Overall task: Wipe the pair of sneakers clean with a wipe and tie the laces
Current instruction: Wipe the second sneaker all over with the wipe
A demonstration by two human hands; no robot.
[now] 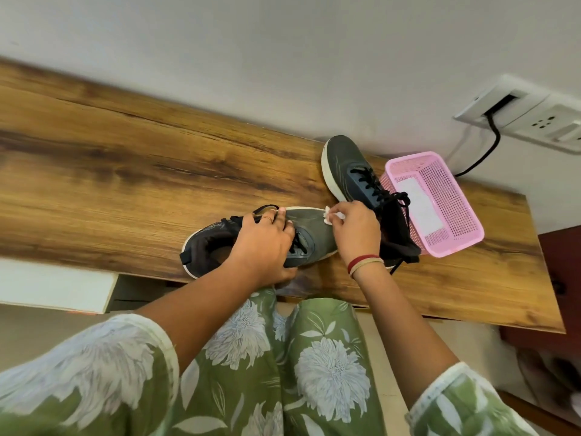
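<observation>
The left hand point(264, 243) lies over the middle of the near sneaker point(317, 231). Its fingers point(280, 215) curl over the laces and down the far side, and its thumb hooks the near side, so it grips the shoe firmly. One finger wears a ring point(267, 219). A loose black lace loop point(264, 209) pokes out just past the fingertips.

The right hand point(355, 231) has its fingers bunched tightly, pinching a crumpled white wipe point(327, 215) and pressing it on the far side of this sneaker's grey toe. Red and beige bangles point(364, 262) circle the wrist.

The near sneaker lies close to the front edge of the wooden worktop point(125, 184), with its heel to the left and its toe to the right. The second sneaker point(345, 165) stands toward the worktop's right end. Its toe reaches toward the back edge at the wall, and its heel end is partly hidden behind the right hand. Its black laces point(377, 187) are loosely tangled, and whether they are tied cannot be told.

Just beside that shoe, on its right, a pink perforated basket point(452, 196) holds a flat white sheet point(421, 202). On the wall past the basket is a white socket plate point(534, 118), from which a black cable point(490, 143) drops behind the worktop. Green floral clothing point(314, 372) fills the foreground.
</observation>
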